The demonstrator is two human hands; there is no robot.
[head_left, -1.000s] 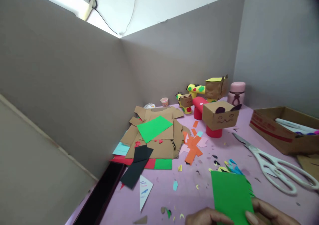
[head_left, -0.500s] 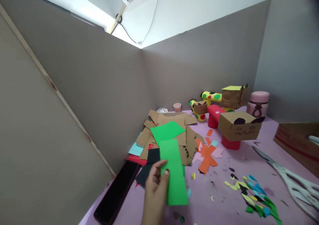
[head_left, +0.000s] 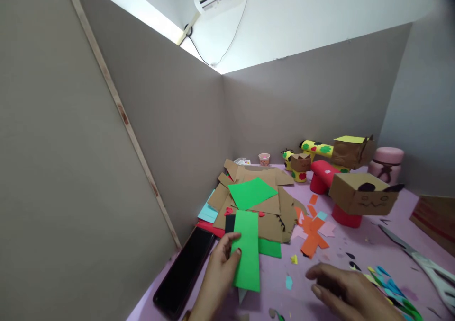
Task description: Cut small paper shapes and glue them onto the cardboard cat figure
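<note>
Two hands show in the head view, down at the bottom. Left hand is pinching a green paper strip along its left edge, thumb on top, so the strip sticks up and away from the fingers, hanging over the pile of cardboard pieces and the green sheet lying on it. Right hand is empty, fingers loosely spread just above the pink table, beside the colourful paper scraps. Black phone lies just left of the left hand. Cardboard cat box stands farther back, scissors on the right.
</note>
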